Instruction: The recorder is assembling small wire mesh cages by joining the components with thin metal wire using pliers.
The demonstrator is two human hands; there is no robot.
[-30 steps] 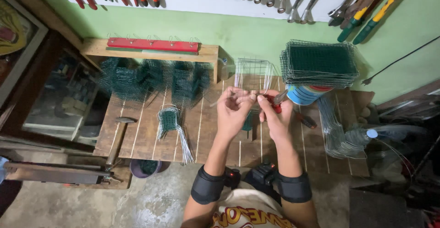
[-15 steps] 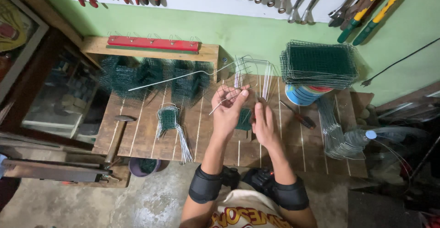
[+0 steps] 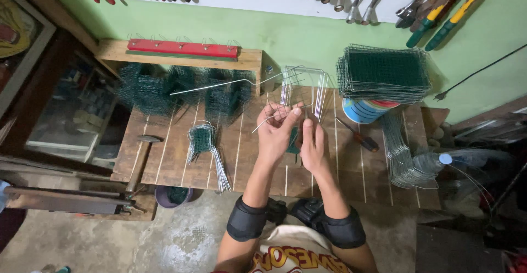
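Note:
Over the wooden workbench (image 3: 181, 157) my left hand (image 3: 277, 130) pinches a long bent steel wire (image 3: 219, 86) that runs up and to the left over the green mesh pieces. Close beside it, my right hand (image 3: 313, 144) rests on a small green mesh piece (image 3: 295, 139) lying on the bench, fingers curled. A wire frame of several upright loops (image 3: 307, 83) stands just beyond both hands.
Folded green mesh bundles (image 3: 181, 89) line the back left under a red bar (image 3: 181, 48). A finished mesh piece with wire legs (image 3: 203, 144), a hammer (image 3: 140, 157), a screwdriver (image 3: 359, 138), stacked mesh sheets (image 3: 384, 72) on a bucket and wire frames (image 3: 403, 155) surround the hands.
My hands have separated and dropped slightly toward me. The long wire now sticks out to the upper left from my left hand; the right hand has lowered onto the mesh.

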